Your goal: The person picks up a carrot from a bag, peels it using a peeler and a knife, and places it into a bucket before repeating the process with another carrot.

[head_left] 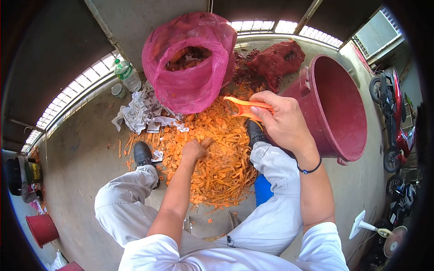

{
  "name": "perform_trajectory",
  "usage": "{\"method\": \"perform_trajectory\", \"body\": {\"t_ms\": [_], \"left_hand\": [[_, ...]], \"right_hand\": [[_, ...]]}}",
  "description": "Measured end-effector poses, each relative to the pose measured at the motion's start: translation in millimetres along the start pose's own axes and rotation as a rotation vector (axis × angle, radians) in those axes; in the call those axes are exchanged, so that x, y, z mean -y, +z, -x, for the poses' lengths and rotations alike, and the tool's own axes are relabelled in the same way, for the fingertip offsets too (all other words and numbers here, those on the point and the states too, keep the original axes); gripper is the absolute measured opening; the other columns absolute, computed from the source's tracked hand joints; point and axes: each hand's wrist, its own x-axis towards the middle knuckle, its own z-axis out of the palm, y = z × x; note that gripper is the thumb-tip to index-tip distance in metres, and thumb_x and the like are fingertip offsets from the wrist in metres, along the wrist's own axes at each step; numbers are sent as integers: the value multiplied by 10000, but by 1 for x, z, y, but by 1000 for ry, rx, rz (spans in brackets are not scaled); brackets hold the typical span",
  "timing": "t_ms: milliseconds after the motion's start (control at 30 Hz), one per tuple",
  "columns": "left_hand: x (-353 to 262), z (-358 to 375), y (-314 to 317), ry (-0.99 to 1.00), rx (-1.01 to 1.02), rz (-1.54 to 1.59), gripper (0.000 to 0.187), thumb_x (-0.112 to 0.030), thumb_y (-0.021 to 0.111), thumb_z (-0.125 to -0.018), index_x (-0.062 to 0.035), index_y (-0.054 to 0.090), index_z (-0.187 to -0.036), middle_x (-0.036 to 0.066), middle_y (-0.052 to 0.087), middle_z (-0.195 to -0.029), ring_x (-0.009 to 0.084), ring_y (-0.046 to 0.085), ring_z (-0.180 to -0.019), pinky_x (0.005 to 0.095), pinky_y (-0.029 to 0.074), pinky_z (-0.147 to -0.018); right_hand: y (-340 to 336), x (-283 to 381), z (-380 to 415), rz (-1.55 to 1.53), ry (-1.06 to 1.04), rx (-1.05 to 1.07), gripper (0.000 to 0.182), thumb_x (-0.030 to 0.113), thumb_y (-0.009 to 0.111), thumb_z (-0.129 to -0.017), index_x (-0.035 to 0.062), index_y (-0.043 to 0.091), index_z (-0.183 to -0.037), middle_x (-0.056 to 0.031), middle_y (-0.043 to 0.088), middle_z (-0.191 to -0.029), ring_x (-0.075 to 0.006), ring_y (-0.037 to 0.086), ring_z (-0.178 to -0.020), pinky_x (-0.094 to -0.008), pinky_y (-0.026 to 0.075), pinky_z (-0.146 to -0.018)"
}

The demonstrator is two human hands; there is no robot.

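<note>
My right hand [285,118] is closed around the handle of an orange peeler [244,106], held up above the pile with its head pointing left. Low over the heap of orange carrot peelings [221,167], my left hand [193,150] is closed on a carrot [206,142], whose end sticks out past the fingers. The peelings and cut carrot ends spread over the floor between my two shoes. Just beyond the heap stands an open pink mesh sack [199,86] with carrots [187,58] inside.
A large maroon tub [316,108] lies tilted at right, near a red mesh sack [280,61]. Crumpled paper [140,108], a plastic bottle [128,77] and a cup [118,91] sit at left. Motorcycles [391,117] and a fan [394,241] stand far right; a red bucket [41,229] is lower left.
</note>
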Motion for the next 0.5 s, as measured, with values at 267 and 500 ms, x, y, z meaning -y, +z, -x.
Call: {"method": "perform_trajectory", "body": {"t_ms": [267,500], "left_hand": [[5,-27,8,-19,11,25,623,-549,667,-925,-13,694,-1244,232,714,-1211,348,692,-1141,435,564,-915],[43,-13,20,-163,116,430,546,-455,728,-890,46,700,-1105,204,748,-1048,345,742,-922,442,582,-808]], "right_hand": [[1,-1,-2,12,9,12,122,77,689,-923,13,694,-1027,-217,700,-847,-376,711,-764,-406,543,-672],[2,2,-1,-17,3,6,126,90,691,-925,15,694,-1026,-216,706,-852,-378,710,-774,-404,541,-673]]}}
